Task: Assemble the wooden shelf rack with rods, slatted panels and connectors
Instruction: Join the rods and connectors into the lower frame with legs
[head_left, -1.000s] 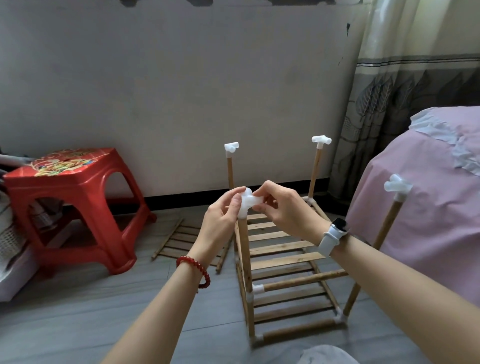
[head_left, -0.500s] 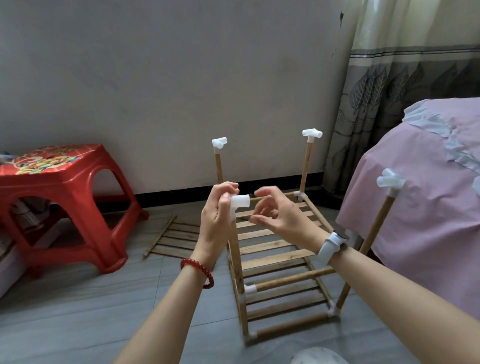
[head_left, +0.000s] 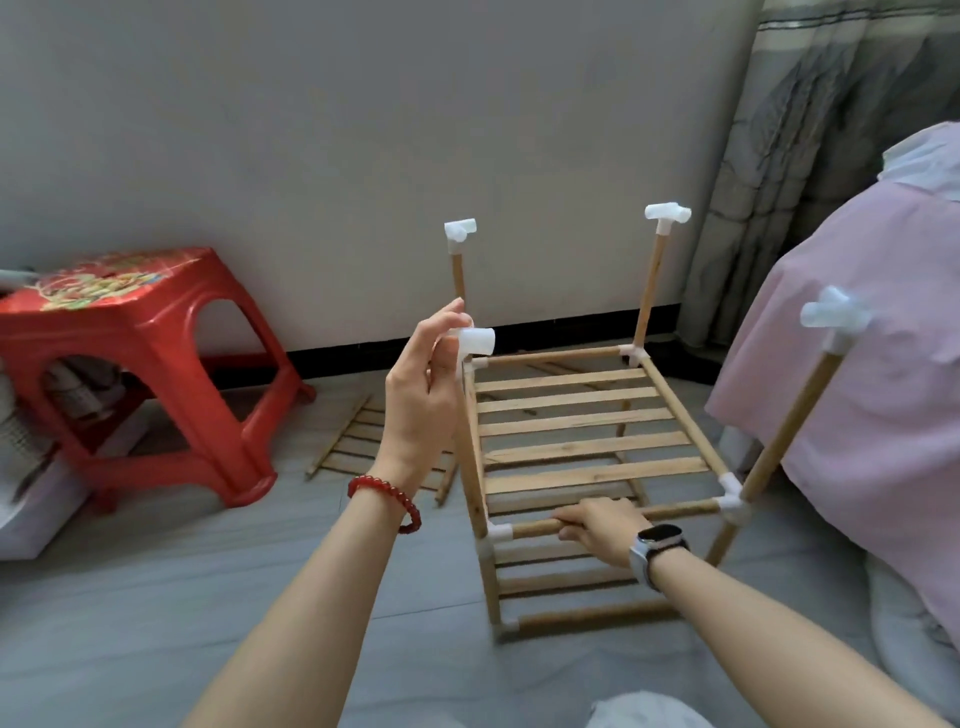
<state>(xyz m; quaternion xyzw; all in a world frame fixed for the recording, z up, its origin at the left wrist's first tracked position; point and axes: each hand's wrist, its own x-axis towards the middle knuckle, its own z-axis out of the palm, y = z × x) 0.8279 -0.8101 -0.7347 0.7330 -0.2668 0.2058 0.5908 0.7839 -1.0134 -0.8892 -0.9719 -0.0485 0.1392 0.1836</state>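
Red stool (head_left: 156, 332), white connectors (head_left: 667, 213)

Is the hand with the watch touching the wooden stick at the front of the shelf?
Touching. In the head view, the right hand lies on the front rod of the rack, its fingers curled over the top of it.

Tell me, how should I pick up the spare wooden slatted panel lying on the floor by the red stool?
Take the spare wooden slatted panel by one long side rail, probably the left one facing the red plastic stool. It lies flat on the floor, so slip your fingers under from that open side. The other edge sits close to the wooden shelf rack, which looks too tight for an easy grip.
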